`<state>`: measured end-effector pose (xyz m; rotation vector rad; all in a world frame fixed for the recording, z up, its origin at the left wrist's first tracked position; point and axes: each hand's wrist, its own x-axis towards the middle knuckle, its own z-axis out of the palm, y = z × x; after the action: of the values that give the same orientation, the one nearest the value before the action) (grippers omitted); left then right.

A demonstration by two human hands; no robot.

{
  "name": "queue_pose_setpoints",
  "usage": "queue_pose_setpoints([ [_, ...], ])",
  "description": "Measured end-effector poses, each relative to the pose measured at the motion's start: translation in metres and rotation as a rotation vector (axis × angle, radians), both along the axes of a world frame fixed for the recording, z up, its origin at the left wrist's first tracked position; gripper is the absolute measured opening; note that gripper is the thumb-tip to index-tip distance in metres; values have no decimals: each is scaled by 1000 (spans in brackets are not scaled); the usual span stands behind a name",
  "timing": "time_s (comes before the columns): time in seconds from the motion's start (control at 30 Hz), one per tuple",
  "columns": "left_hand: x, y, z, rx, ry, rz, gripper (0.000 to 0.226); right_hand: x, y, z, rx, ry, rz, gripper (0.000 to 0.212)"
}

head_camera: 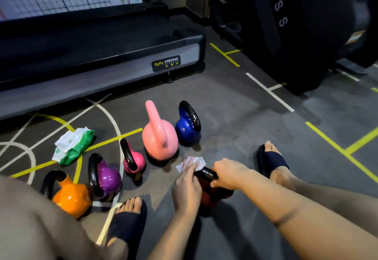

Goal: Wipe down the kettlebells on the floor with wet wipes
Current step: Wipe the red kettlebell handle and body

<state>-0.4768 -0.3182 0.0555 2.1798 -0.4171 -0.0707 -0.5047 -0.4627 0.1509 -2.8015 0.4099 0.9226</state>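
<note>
**Six kettlebells, one in hand**

Near the middle of the dark grey line-marked floor [235,116], between the person's feet, stands a round-bodied, glossy red kettlebell [211,197] with a thick black handle [206,172]. The right hand [229,173] grips that handle, fingers curled round it. The left hand [187,186] lays its fingers close together and fairly straight over a crumpled white wet wipe [197,161], pressing it against the left end of the handle. The thumb is hidden.

The red kettlebell is probably heavy for its size and fully rigid. Its smooth coating will likely turn slippery once damp, so the handle is the safe place to hold. Tipping it on its base should be easier than lifting it. The wet wipe is thin, limp and light, and it bunches under the fingers.

There are six kettlebells:
- the red kettlebell in hand
- an orange kettlebell [70,197] at near left
- a purple kettlebell [107,179] just right of the orange one
- a small magenta kettlebell [135,162] farther on
- a tall salmon-pink kettlebell [159,139]
- a blue kettlebell [188,130], farthest right

One soft green-and-white wipes pack [73,147] lies to the left of the row. One loose wipe is in use.
</note>
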Motion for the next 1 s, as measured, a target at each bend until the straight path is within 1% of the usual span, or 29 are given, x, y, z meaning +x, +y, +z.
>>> queue_pose_setpoints([
  [0.1, 36, 4, 5, 85, 114, -95, 56, -2, -3, -3, 13, 18, 2, 46],
  [0.17, 52, 3, 6, 137, 153, -144, 54, -3, -4, -3, 28, 25, 2, 43],
  [0.23, 49, 3, 7, 166, 80, -190, 57, -2, -7, -2, 41, 38, 1, 41],
  [0.3, 30, 3, 6, 119, 2, -211, 63, -1, -10, -2, 51, 50, -1, 40],
  [0.37, 5, -1, 7, 49, -94, -255, 59, 0, -15, -5, 52, 47, -13, 38],
  [0.43, -15, -8, 6, 45, -215, -371, 48, 0, -18, -8, 53, 37, -27, 36],
  [0.5, -16, -13, 0, 53, -301, -403, 50, -1, -20, -9, 57, 39, -32, 35],
  [0.53, -11, -13, -4, 12, -278, -396, 53, -1, -22, -9, 62, 45, -35, 36],
  [0.6, 2, -9, -15, -94, -238, -376, 58, 0, -26, -8, 74, 43, -41, 39],
  [0.63, 9, -7, -18, -105, -227, -371, 61, 0, -27, -8, 82, 39, -44, 42],
  [0.7, 15, -3, -20, -86, -199, -361, 66, 1, -29, -7, 101, 28, -51, 53],
  [0.73, 13, -3, -18, -76, -189, -348, 65, 1, -31, -6, 107, 22, -58, 60],
  [0.8, 2, -9, -13, -22, -227, -331, 60, -1, -34, -3, 117, 16, -75, 69],
  [0.9, -17, -18, -11, 48, -268, -394, 56, -5, -40, 0, 130, 12, -102, 76],
  [1.0, -24, -19, -17, 80, -286, -496, 69, -10, -43, -1, 118, -5, -115, 76],
])
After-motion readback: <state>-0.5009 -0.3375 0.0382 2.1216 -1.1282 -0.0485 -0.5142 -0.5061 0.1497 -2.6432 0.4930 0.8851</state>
